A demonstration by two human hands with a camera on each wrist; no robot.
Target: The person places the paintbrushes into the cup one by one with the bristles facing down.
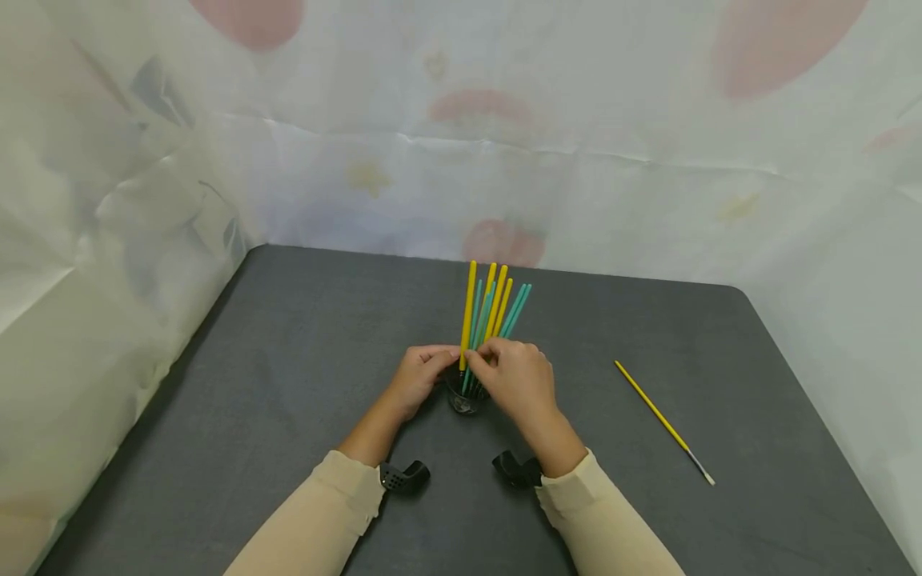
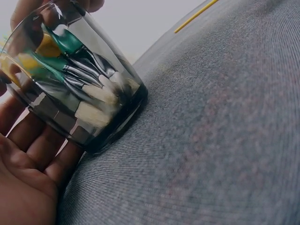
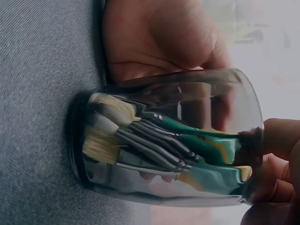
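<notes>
Behind both hands, half-hidden glass [image 1: 463, 398].

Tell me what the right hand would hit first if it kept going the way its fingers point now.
The right hand points left, at the brush handles standing in the glass. It already touches them, so they come first; beyond them is the left hand. Depth is uncertain.

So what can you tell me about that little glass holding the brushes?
The small smoky clear glass tumbler stands upright on the dark grey table, thick-based and round. It holds yellow and teal paintbrushes, bristles down, handles fanning upward. The left hand cups its side; the right hand rests at its rim, touching the handles.
</notes>
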